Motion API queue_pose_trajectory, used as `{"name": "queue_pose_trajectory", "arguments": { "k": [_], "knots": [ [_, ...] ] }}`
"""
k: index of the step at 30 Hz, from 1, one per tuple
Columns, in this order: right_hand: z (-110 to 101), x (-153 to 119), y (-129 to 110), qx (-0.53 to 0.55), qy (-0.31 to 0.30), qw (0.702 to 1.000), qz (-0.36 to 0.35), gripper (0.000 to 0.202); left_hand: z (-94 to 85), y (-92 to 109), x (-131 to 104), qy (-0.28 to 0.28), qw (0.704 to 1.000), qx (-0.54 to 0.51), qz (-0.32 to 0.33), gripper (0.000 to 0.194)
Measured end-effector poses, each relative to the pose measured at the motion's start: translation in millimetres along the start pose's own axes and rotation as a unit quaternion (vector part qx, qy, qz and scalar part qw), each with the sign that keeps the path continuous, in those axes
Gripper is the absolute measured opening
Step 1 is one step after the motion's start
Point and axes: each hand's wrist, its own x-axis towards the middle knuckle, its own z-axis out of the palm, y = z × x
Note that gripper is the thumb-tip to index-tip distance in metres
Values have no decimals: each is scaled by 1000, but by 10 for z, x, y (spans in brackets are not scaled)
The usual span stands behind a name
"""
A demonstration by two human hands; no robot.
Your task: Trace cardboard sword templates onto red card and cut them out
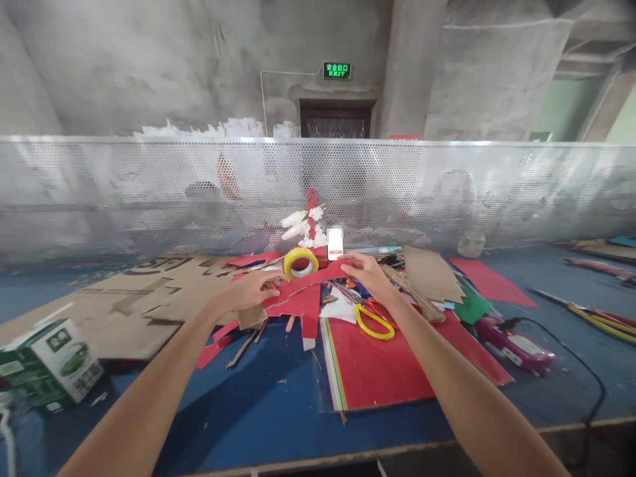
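Observation:
A long red paper strip (318, 274) is stretched between my two hands above the cluttered table. My left hand (261, 286) pinches its left end, and my right hand (365, 270) holds its right end between thumb and fingers. Just behind the strip stands a yellow tape roll (301, 264). Beneath it lies more cut red paper (303, 306). Scissors with yellow and red handles (375, 321) rest near my right forearm, on a pack of red paper sheets (382, 371).
Cardboard pieces (114, 311) spread over the left side, near a green and white box (52, 364). A phone (335, 242) stands upright before a perforated metal screen (397, 192). At right are a purple device (517, 346) with a black cable and yellow-handled scissors (596, 319).

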Motion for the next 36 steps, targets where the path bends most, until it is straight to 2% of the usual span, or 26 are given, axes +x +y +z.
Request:
{"name": "queue_pose_trajectory", "arguments": {
  "k": [5,10,20,25,28,31,33,34,36],
  "knots": [
    [36,-5,29,22,2,1000,22,31,30,-46,14,-2,1000,-6,6,29],
    [33,-6,7,40,24,998,35,36,34,-107,21,14,1000,7,4,31],
    [19,-3,-5,37,21,998,50,38,26,-22,19,26,999,26,-1,25],
    [10,3,-6,57,26,997,55,37,30,-89,19,27,999,46,14,25],
    [-58,30,-17,71,66,994,55,35,24,-158,33,60,995,77,29,31],
    [-196,74,-7,85,129,986,56,34,8,-201,47,164,978,116,51,39],
    [-302,100,17,92,170,980,58,32,7,-224,47,200,971,124,43,42],
    [-351,110,34,92,186,976,60,30,16,-238,43,191,974,121,27,41],
    [-431,121,72,89,209,972,65,26,62,-274,30,130,984,120,-14,38]
  ]
}}
